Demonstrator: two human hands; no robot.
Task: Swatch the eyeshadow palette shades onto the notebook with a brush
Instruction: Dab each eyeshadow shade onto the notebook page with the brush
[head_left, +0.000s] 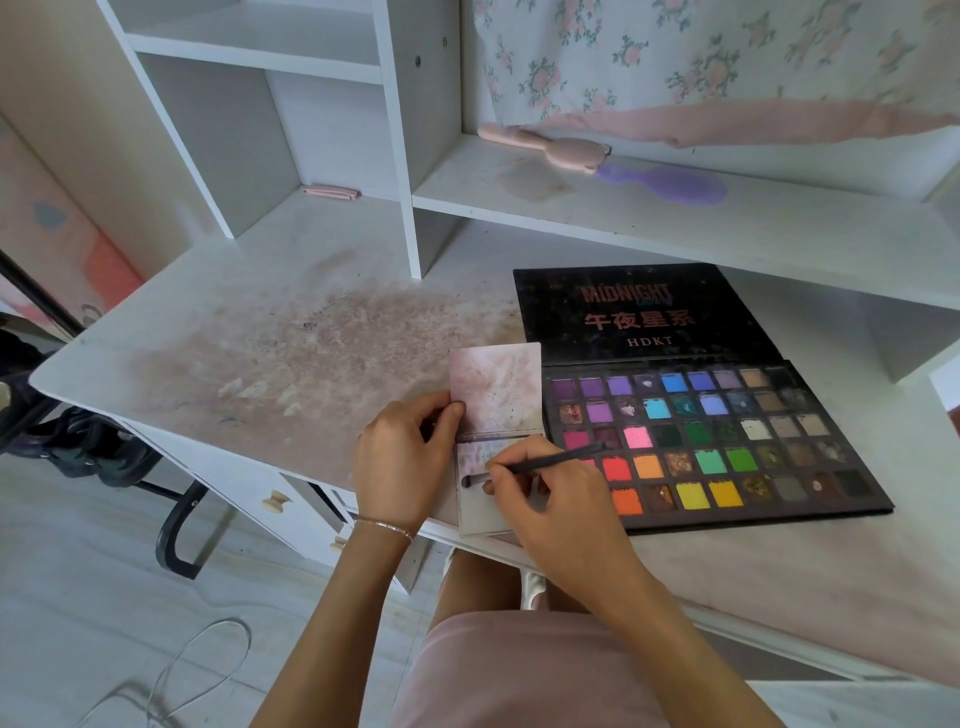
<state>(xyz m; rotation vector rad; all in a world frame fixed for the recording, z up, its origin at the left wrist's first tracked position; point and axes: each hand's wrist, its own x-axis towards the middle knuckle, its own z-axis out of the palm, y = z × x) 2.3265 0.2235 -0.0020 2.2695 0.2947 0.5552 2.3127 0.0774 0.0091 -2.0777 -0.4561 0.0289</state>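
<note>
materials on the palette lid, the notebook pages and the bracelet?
Palette lid: looks like matte black card or paperboard; flat, printed lettering, dusty marks. Could be plastic-coated.
Notebook: plain paper, matte, stained pink with powder specks.
Bracelet on the left wrist: thin and pale with a slight shine, probably metal or beads; too small to tell.

**White counter and shelves in daylight**

A white counter (218, 332), stained pinkish and dusty, stands against white shelves (395, 135). A drawer with a pale knob (275, 501) sits under its edge. Floral fabric (717, 57) hangs at the back above a pink hairbrush (550, 148) and a purple hairbrush (670, 182). The floor (78, 597) is pale grey, with a thin cable (208, 654) lying on it.
</note>
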